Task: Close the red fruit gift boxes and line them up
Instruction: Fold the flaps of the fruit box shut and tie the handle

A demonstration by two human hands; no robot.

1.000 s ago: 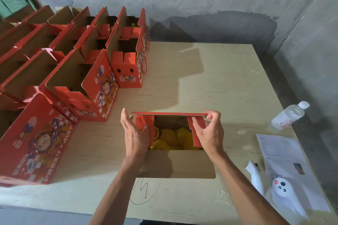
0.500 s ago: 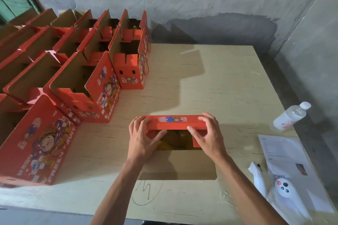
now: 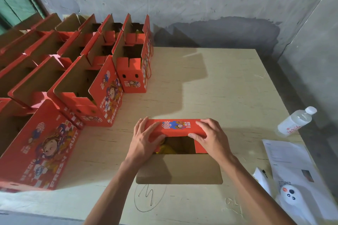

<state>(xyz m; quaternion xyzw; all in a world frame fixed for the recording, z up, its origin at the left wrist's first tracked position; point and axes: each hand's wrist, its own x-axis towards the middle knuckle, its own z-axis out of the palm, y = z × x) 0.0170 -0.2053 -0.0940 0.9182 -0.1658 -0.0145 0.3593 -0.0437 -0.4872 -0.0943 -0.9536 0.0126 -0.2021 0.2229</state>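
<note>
A red fruit gift box [image 3: 175, 127] stands in front of me on the plywood table [image 3: 228, 82], still half open. Its far red flap is folded down over the top. My left hand [image 3: 146, 139] presses on the flap's left end, fingers spread, thumb at the flap's edge. My right hand [image 3: 210, 137] presses on the right end, thumb under the flap's front edge. Yellow fruit [image 3: 167, 149] shows in the gap. The brown near flap [image 3: 180, 168] lies open toward me. Several open red boxes [image 3: 102, 95] stand in rows at the left.
A clear water bottle [image 3: 294, 121] lies at the right edge. A printed sheet [image 3: 292, 166] and a white device with buttons [image 3: 289, 194] sit at the near right. A concrete wall runs behind and to the right. A pen scribble [image 3: 149, 196] marks the table near me.
The far red flap has folded from upright down over the box top. Both hands moved from the side flaps onto that top flap and press it flat.
</note>
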